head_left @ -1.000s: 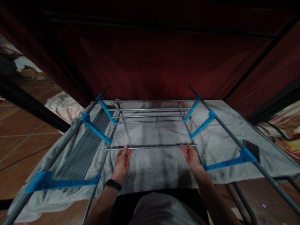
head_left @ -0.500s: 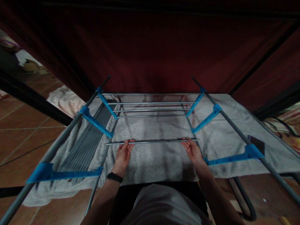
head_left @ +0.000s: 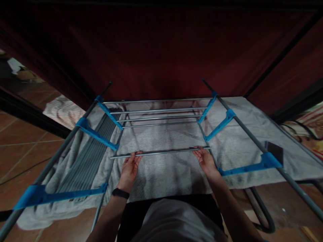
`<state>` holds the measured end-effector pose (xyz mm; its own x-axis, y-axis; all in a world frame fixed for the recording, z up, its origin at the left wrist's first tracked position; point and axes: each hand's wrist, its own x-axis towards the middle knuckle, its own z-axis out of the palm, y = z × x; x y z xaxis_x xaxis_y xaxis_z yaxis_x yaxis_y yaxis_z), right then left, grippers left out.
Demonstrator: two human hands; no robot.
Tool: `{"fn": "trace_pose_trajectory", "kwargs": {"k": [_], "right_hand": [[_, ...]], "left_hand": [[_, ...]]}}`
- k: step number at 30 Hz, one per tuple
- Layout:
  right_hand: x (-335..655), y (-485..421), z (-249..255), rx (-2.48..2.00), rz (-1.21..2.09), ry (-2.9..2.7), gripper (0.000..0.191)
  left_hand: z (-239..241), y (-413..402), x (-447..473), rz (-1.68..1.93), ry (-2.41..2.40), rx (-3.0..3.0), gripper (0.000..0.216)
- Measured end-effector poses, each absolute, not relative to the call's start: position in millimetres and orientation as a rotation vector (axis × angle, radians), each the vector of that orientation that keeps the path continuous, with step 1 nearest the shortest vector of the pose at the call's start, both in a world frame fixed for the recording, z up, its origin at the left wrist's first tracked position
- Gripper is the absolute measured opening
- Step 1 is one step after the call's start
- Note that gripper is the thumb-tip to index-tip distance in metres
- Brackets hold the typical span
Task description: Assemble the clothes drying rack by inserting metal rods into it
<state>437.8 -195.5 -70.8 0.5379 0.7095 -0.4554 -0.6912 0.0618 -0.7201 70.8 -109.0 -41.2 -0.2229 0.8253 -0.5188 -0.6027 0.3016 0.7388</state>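
Note:
A thin grey metal rod lies crosswise in front of me, held near both ends. My left hand is closed on it towards the left end, thumb and fingers around it. Closer to the right end, my right hand grips it the same way. Around the rod stands a rack frame of grey tubes, with a left tube and a right tube. Blue plastic brackets join the tubes. At the far end, several rods span between the far brackets.
Several loose grey rods lie on the left of the grey blanket. A dark flat object rests behind the near right bracket. A dark red panel rises beyond the rack. Tiled floor shows at left.
The rod has tilted slightly, its left end now lower in view than its right. Both hands keep hold of it. The whole view has shifted a little, the rack appearing further left.

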Motion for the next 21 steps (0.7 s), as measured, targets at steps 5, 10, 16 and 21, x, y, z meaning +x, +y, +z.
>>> {"fn": "trace_pose_trajectory", "kwargs": {"k": [5,10,16,21], "right_hand": [[429,-186,-68,-1.068,1.025,-0.013,0.014],[428,-191,-73,-1.042,1.023,-0.051,0.017],[434,-197,-79,-1.005,1.065,-0.115,0.024],[437,-198,-79,-1.021,1.079,-0.105,0.029]], "left_hand": [[-42,-106,69,1.328,1.228,0.246,0.023],[-44,-107,67,1.330,1.225,0.303,0.024],[-42,-110,68,1.345,1.194,0.301,0.022],[-37,-112,72,1.350,1.184,0.265,0.024]]}}
